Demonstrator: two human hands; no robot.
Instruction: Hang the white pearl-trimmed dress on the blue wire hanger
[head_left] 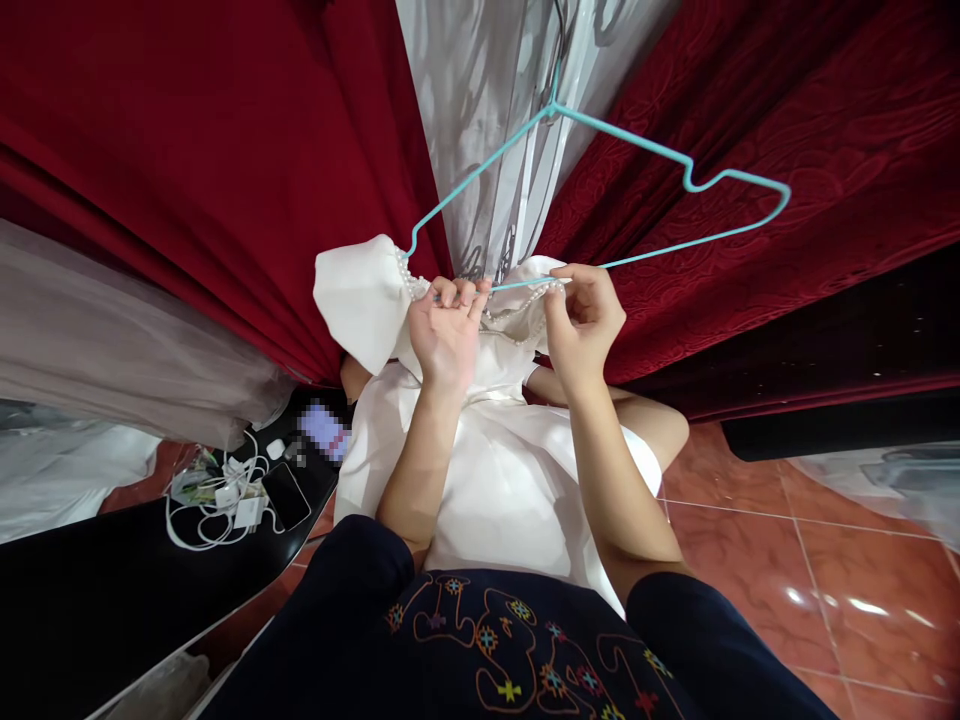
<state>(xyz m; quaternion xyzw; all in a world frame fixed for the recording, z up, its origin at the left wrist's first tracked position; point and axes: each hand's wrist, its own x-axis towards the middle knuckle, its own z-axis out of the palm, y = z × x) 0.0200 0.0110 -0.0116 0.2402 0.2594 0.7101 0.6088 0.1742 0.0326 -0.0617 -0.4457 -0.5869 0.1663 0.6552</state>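
A white dress (495,480) with a pearl-beaded neckline lies over my lap. A light blue hanger (630,133) rises above it, its left end inside the dress's left shoulder, beside the puffed sleeve (360,295). The hanger's right end is bare. My left hand (450,335), palm toward me, has its fingers curled over the hanger's bottom bar at the neckline. On the right, my right hand (585,320) pinches the beaded edge of the dress close to the same bar, thumb and forefinger together.
Red curtains (225,150) hang on both sides of a pale sheer cloth (465,120). At the left, a black surface (112,570) carries white cables (217,525), a dark phone (286,497) and a lilac item (322,430). Reddish floor tiles (735,560) show at the right.
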